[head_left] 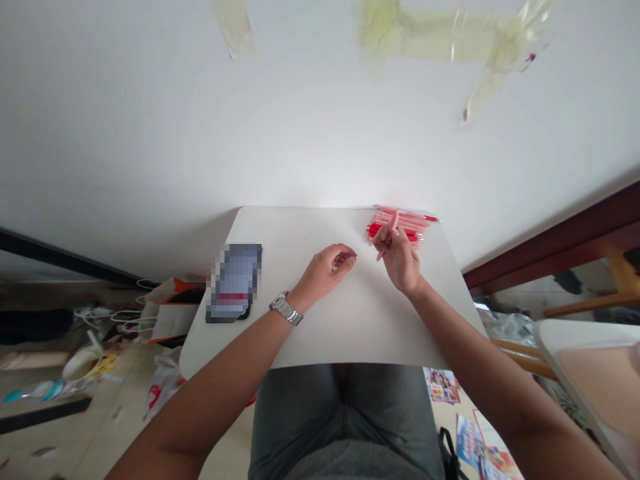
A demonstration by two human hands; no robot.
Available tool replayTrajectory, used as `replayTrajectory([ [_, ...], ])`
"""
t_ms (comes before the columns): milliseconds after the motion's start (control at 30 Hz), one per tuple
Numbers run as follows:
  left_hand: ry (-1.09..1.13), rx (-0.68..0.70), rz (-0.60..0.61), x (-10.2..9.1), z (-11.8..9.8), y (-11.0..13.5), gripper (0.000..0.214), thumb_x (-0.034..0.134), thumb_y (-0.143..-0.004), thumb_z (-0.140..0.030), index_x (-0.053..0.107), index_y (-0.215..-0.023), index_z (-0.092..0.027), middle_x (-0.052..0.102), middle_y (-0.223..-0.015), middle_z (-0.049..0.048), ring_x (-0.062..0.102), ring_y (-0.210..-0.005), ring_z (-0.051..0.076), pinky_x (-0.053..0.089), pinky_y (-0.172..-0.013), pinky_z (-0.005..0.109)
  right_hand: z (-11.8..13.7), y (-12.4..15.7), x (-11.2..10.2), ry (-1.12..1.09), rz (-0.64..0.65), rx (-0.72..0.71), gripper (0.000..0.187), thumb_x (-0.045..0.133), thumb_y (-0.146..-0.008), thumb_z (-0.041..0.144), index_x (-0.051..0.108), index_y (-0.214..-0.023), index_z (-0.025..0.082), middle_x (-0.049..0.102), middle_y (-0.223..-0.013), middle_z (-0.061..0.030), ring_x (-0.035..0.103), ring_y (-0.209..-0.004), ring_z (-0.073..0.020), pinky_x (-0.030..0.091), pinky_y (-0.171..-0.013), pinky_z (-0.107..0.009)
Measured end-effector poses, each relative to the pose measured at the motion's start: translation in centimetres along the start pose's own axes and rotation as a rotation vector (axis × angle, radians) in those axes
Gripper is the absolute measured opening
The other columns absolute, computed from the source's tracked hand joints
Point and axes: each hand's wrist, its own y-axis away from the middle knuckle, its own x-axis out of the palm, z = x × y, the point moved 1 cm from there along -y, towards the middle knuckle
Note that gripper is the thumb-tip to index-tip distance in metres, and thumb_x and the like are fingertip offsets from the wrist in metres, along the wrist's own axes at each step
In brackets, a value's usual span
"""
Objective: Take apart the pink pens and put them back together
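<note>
My right hand [400, 259] is closed around a pink pen [395, 220], whose upper end sticks up past the fingers. It hovers just in front of a pile of pink and red pens [407, 219] near the back right of the white table [320, 340], hiding part of the pile. Over the middle of the table is my left hand [327, 267], loosely curled with a gap between thumb and fingers and nothing visible in it. A silver watch [286, 309] circles the left wrist.
A phone [233, 283], its screen blurred out, lies on the table's left side. Behind the table rises a white wall with yellowed tape [440, 33]. A bag [173, 313] and a bottle [35, 391] are on the left; a white chair [590, 333] stands right.
</note>
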Motion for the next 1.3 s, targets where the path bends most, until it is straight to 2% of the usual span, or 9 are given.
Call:
replayTrajectory([
  [67, -0.006, 0.008, 0.004, 0.0, 0.0, 0.0, 0.020, 0.062, -0.102, -0.037, 0.071, -0.108, -0.020, 0.078, -0.104, 0.0062, 0.075, -0.096, 0.020, 0.059, -0.087, 0.032, 0.3, 0.0, -0.1, -0.048, -0.046, -0.042, 0.043, 0.054, -0.100, 0.064, 0.040, -0.083, 0.027, 0.036, -0.081, -0.0015, 0.039, -0.069, -0.0205, 0.039, -0.062, -0.036],
  [233, -0.017, 0.033, 0.006, 0.2, 0.1, 0.0, 0.018, 0.062, -0.103, -0.035, 0.071, -0.110, -0.021, 0.078, -0.105, 0.0052, 0.074, -0.095, 0.019, 0.059, -0.087, 0.031, -0.9, 0.5, 0.2, -0.014, 0.114, 0.055, 0.045, 0.050, -0.101, 0.067, 0.044, -0.081, 0.027, 0.038, -0.077, -0.0016, 0.040, -0.069, -0.0216, 0.038, -0.061, -0.036],
  [433, 0.015, 0.060, 0.036, 0.9, -0.5, 0.2, 0.022, 0.063, -0.102, -0.037, 0.071, -0.114, -0.020, 0.077, -0.109, 0.0076, 0.075, -0.099, 0.020, 0.060, -0.090, 0.033, -0.2, 0.8, 1.4, -0.159, 0.010, 0.098, 0.042, 0.056, -0.101, 0.066, 0.051, -0.085, 0.028, 0.039, -0.075, 0.0003, 0.041, -0.067, -0.0196, 0.045, -0.065, -0.035],
  [600, 0.108, 0.049, 0.138, 1.8, -1.5, 0.4, 0.025, 0.060, -0.105, -0.043, 0.070, -0.111, -0.021, 0.078, -0.103, 0.0056, 0.075, -0.096, 0.020, 0.059, -0.087, 0.031, 0.8, 0.8, 2.1, -0.218, -0.047, 0.155, 0.034, 0.057, -0.102, 0.062, 0.058, -0.096, 0.029, 0.045, -0.074, 0.0006, 0.050, -0.070, -0.0194, 0.050, -0.066, -0.033],
  [700, 0.162, 0.038, 0.130, 2.1, -1.7, 0.4, 0.022, 0.061, -0.104, -0.041, 0.068, -0.107, -0.021, 0.077, -0.097, 0.0035, 0.074, -0.090, 0.018, 0.059, -0.084, 0.029, 0.8, 0.9, 2.0, -0.174, -0.052, 0.163, 0.033, 0.058, -0.102, 0.062, 0.061, -0.103, 0.030, 0.057, -0.079, -0.0009, 0.058, -0.077, -0.0206, 0.053, -0.070, -0.034],
  [800, 0.153, 0.035, 0.091, 1.8, -1.3, 0.3, 0.020, 0.064, -0.102, -0.040, 0.069, -0.105, -0.021, 0.076, -0.097, 0.0032, 0.073, -0.088, 0.017, 0.059, -0.083, 0.028, 0.8, 0.8, 1.5, -0.139, -0.034, 0.140, 0.030, 0.059, -0.103, 0.060, 0.062, -0.111, 0.031, 0.069, -0.090, -0.0025, 0.065, -0.090, -0.0217, 0.056, -0.082, -0.037],
  [967, 0.095, 0.010, 0.024, 0.5, -0.6, 0.2, 0.020, 0.067, -0.099, -0.039, 0.072, -0.103, -0.020, 0.078, -0.098, 0.0040, 0.074, -0.087, 0.017, 0.060, -0.084, 0.028, 0.4, 0.0, -0.1, -0.016, -0.019, 0.131, 0.028, 0.071, -0.099, 0.055, 0.067, -0.106, 0.028, 0.076, -0.114, -0.0051, 0.067, -0.099, -0.0195, 0.056, -0.087, -0.037],
  [1133, 0.019, 0.007, -0.031, -0.6, -0.2, 0.2, 0.019, 0.069, -0.099, -0.038, 0.075, -0.103, -0.021, 0.080, -0.098, 0.0032, 0.075, -0.088, 0.017, 0.062, -0.084, 0.029, 1.2, -0.8, -1.2, 0.152, 0.057, 0.112, 0.034, 0.080, -0.092, 0.055, 0.068, -0.102, 0.025, 0.076, -0.094, -0.0040, 0.064, -0.077, -0.0171, 0.056, -0.072, -0.035],
  [1300, -0.023, 0.037, -0.051, -0.8, 0.2, 0.1, 0.020, 0.069, -0.099, -0.034, 0.076, -0.113, -0.022, 0.080, -0.102, 0.0050, 0.076, -0.091, 0.019, 0.063, -0.086, 0.032, 2.0, -1.1, -1.1, 0.201, 0.027, 0.066, 0.036, 0.083, -0.089, 0.054, 0.070, -0.098, 0.023, 0.075, -0.088, -0.0035, 0.068, -0.075, -0.0173, 0.062, -0.073, -0.036],
])
